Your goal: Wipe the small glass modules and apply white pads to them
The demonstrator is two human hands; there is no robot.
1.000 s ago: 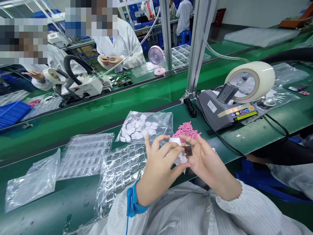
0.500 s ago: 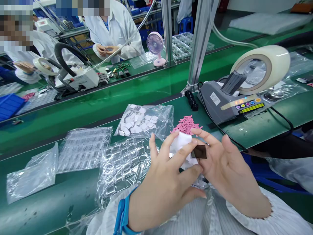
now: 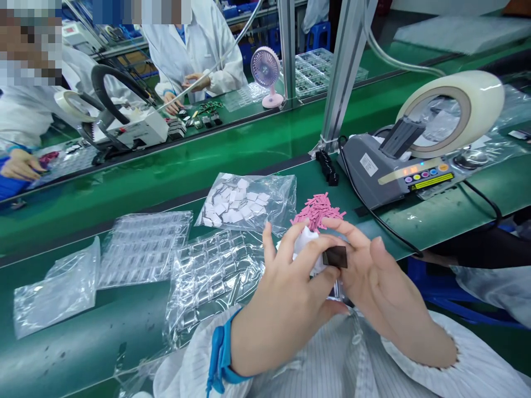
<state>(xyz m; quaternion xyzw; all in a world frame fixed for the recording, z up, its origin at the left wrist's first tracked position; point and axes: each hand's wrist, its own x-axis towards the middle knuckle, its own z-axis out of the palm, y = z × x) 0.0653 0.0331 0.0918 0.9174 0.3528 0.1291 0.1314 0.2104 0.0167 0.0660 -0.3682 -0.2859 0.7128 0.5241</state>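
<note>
In front of my chest both hands meet around a small dark, see-through square plate and a crumpled white cloth. My left hand, with a blue strap at the wrist, has curled fingers over the cloth and fingertips at the plate's left edge. Its little finger stands apart. My right hand is turned palm up, fingers bent behind the plate and thumb raised off it. The cloth partly hides the right fingertips. A pile of pink strips lies just beyond the hands.
Bags of white squares and clear trays lie at left, with a flat plastic bag farther out. A grey tape dispenser stands right, its cable trailing nearby. A metal post rises behind. Co-workers sit across the line.
My left hand has shifted slightly right and my right hand slightly left, closer together. The cloth shows less and looks more crumpled. Across the line, the co-workers' hands have moved.
</note>
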